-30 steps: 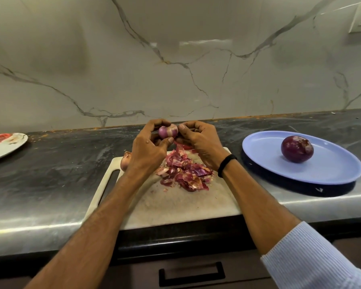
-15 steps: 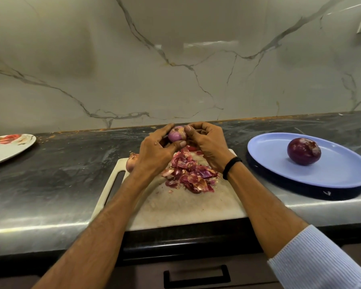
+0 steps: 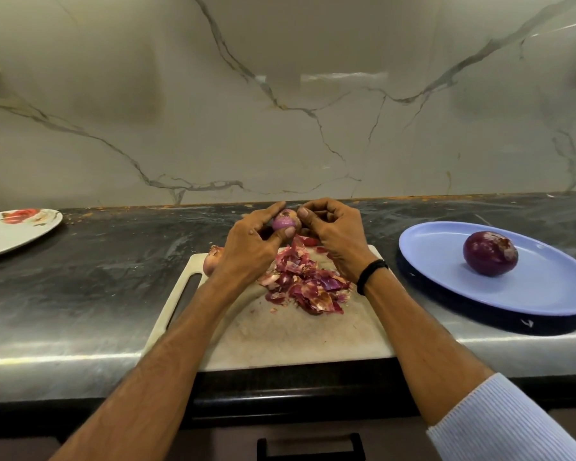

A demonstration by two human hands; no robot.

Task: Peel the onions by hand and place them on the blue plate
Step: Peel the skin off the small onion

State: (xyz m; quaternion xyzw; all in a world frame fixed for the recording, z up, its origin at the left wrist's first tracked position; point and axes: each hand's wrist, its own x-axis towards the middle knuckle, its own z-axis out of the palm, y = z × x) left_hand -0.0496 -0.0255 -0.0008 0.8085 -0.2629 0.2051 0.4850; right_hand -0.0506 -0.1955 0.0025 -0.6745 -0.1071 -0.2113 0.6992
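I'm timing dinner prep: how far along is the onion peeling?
Done: one peeled onion sits on the blue plate, and peels are piled on the cutting board. In hand: the left hand and right hand grip a small onion above the board. Left: finishing and plating it, plus an unpeeled onion beside the left hand.

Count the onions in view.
3: first onion, gripped by left hand and right hand; second onion on the blue plate; third onion on the board, partly hidden. Others may hide.
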